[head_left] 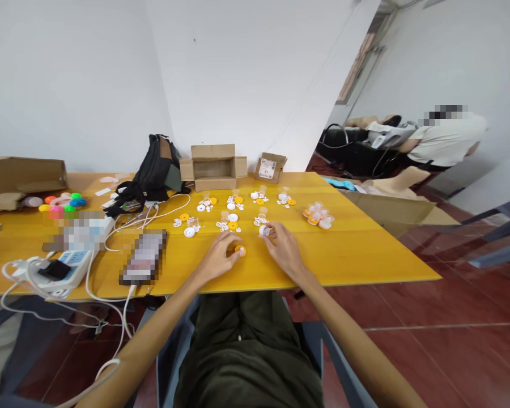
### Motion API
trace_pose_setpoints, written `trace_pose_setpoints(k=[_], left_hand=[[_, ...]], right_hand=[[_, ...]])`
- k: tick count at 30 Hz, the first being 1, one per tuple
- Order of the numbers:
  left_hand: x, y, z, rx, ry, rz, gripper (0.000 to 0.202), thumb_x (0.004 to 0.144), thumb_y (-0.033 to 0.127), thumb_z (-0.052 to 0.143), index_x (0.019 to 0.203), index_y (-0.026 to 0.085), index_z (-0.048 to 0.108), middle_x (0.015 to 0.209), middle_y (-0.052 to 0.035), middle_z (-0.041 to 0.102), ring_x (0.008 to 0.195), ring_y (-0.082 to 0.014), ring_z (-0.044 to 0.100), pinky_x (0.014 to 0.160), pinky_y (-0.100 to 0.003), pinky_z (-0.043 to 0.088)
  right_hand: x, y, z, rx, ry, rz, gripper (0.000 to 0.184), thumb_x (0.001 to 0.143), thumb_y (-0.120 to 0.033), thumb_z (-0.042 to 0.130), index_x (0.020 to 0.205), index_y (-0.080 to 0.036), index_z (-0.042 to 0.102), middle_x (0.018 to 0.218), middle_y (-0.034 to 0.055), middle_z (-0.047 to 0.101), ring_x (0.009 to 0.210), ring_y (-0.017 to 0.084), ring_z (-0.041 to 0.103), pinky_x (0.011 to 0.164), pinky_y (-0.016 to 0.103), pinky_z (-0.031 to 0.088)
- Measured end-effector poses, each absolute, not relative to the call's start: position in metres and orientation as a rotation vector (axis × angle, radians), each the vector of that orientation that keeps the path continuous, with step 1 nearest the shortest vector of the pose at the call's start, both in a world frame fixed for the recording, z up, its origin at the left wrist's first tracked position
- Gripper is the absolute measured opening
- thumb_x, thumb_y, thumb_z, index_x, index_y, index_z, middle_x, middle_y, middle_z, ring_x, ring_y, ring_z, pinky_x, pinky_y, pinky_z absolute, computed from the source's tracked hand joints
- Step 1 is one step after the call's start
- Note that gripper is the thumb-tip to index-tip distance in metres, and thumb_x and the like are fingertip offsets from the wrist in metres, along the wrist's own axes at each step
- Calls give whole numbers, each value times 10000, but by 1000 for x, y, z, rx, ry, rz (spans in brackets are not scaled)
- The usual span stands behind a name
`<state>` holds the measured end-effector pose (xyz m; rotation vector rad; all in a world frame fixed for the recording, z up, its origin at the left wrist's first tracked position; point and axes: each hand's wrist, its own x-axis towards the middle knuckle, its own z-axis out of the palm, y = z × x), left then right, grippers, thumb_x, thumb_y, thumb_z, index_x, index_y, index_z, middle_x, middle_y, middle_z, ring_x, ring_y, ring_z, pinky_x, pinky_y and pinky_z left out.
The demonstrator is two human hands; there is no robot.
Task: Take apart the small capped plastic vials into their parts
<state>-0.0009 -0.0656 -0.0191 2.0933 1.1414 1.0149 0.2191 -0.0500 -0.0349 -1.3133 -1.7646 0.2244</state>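
Note:
Near the table's front edge, my left hand [217, 259] is closed, its thumb and fingertips at a small orange round piece [240, 250] with a pale centre. My right hand [285, 249] is closed in a pinch on a small white round piece [264, 230]; part of it is hidden by the fingers. Just beyond that hand lies a clear plastic cup [262, 213] with small dotted white pieces beside it. Several similar groups spread across the table, each with a clear cup, a white disc [189, 232], an orange disc [233, 225] and small parts.
Closed clear-and-orange containers [318, 215] cluster at the right. Behind stand an open cardboard box [215, 170], a smaller box [271, 168] and a black backpack [157, 164]. At left are a phone [144, 258], a power strip [74, 266] and tangled cables. A person [446, 141] sits beyond.

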Motion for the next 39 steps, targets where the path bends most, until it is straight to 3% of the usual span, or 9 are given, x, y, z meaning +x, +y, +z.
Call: trace_pose_setpoints(k=[9,21,39], left_hand=[[0,-65,-20,2232,1140,899,178,797,179,657,962,244,654,1034,-47,656,1054,-251,591,987,-403,472],[0,-67,-16,2206,1091,903,152,807,141,608,919,236,645,984,-43,663,998,-234,605,942,-374,484],[1,-66,-19,2229,1113,912,158,843,130,541,919,235,630,980,-38,676,1001,-216,613,966,-368,491]], right_hand=[[241,-24,-38,-1403,-1898,96,165,844,-223,571,977,-265,659,930,96,677,895,307,641,827,451,540],[240,-23,-44,-1402,-1878,109,58,847,-212,567,840,-263,593,883,83,691,866,287,658,789,420,539],[240,-29,-43,-1410,-1942,-200,100,913,-219,511,947,-247,601,980,101,685,920,275,641,817,399,525]])
